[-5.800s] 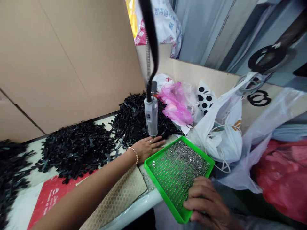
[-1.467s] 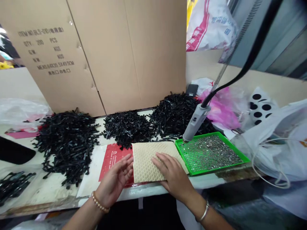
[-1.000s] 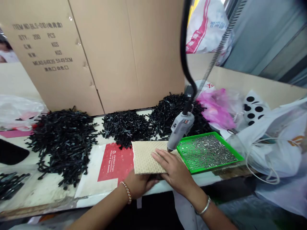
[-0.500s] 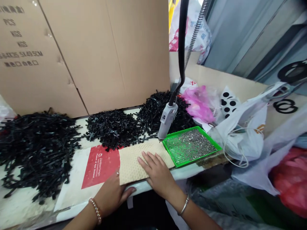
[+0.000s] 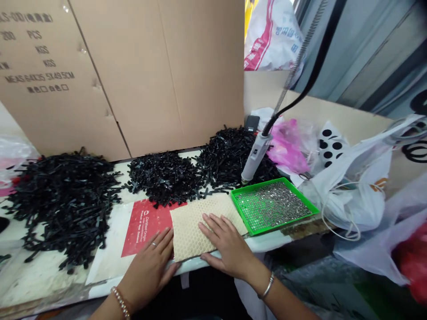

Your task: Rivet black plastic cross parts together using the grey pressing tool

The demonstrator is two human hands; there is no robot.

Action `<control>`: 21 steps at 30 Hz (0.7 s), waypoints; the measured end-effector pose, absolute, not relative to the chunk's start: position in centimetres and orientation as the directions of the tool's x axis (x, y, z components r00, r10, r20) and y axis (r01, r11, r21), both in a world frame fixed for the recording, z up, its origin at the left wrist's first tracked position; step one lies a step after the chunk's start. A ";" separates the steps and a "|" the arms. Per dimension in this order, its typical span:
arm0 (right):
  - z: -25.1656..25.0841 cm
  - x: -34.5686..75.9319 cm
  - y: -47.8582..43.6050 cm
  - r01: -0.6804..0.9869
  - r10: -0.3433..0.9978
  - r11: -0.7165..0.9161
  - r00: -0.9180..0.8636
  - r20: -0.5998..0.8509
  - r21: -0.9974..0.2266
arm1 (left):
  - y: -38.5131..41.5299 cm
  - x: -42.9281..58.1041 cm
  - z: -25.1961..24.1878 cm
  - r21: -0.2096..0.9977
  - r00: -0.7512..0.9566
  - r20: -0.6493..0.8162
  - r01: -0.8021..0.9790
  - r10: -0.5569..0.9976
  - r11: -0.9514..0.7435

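Observation:
A cream pad with a honeycomb pattern (image 5: 193, 226) lies at the table's front edge, partly over a red and white printed sheet (image 5: 142, 226). My right hand (image 5: 227, 244) rests flat on the pad's right half, fingers stretched out, a silver bangle on the wrist. Along the pad's left edge, my left hand (image 5: 150, 269) lies with its fingers extended on the printed sheet, thumb near the table edge. It wears a ring and a beaded bracelet. Just right of the pad sits a green tray (image 5: 248, 224) with many small metal pieces. A grey electric screwdriver (image 5: 256, 158) hangs behind the tray.
Heaps of small black strips lie at the left (image 5: 70, 200), middle (image 5: 163, 175) and right back (image 5: 227, 155). A large cardboard box (image 5: 200, 75) stands behind them. White plastic bags (image 5: 353, 173) and a pink bag (image 5: 290, 146) crowd the right side.
The view has shifted a little left. My left hand has come from the pad's lower left corner to lie flatter on the sheet. The screwdriver has swung to the right.

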State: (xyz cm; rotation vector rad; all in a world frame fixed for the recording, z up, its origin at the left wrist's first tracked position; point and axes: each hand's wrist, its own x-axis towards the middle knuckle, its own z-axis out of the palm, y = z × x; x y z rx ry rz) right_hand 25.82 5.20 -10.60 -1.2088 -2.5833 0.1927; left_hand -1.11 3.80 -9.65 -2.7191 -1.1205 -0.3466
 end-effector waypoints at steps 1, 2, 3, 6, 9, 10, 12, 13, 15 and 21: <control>-10.6 25.6 5.1 0.738 0.773 0.634 -0.602 0.199 -0.231 | 3.6 -1.1 -9.2 -0.056 0.662 0.291 0.732 0.691 -0.679; -10.6 25.4 5.1 0.747 0.780 0.626 -0.593 0.200 -0.223 | 3.5 -1.1 -8.6 -0.025 0.628 0.299 0.758 0.719 -0.652; -10.5 25.1 5.0 0.757 0.786 0.618 -0.585 0.199 -0.214 | 3.4 -0.9 -8.1 0.012 0.589 0.309 0.783 0.747 -0.622; -9.8 24.9 4.5 0.750 0.772 0.635 -0.603 0.203 -0.184 | 3.6 0.5 -6.8 0.120 0.485 0.367 0.822 0.794 -0.557; -8.9 26.0 3.8 0.739 0.749 0.651 -0.589 0.305 -0.172 | 4.8 3.4 -6.4 0.131 0.497 0.382 0.806 0.779 -0.578; -8.8 26.7 3.6 0.771 0.768 0.612 -0.525 0.367 -0.177 | 5.3 4.4 -6.5 0.117 0.526 0.365 0.793 0.769 -0.598; -9.0 28.2 3.3 0.876 0.827 0.434 -0.296 0.477 -0.209 | 6.5 6.4 -7.0 0.094 0.586 0.315 0.763 0.746 -0.639; -9.3 29.0 3.2 0.915 0.844 0.334 -0.182 0.505 -0.227 | 7.1 7.1 -7.4 0.091 0.612 0.285 0.749 0.738 -0.657; -10.2 30.1 3.4 0.949 0.863 0.203 -0.057 0.503 -0.240 | 7.9 8.1 -8.4 0.108 0.653 0.210 0.724 0.727 -0.681; -11.7 30.0 4.1 0.951 0.873 0.186 -0.043 0.487 -0.248 | 8.6 7.9 -10.2 0.151 0.685 0.161 0.695 0.711 -0.703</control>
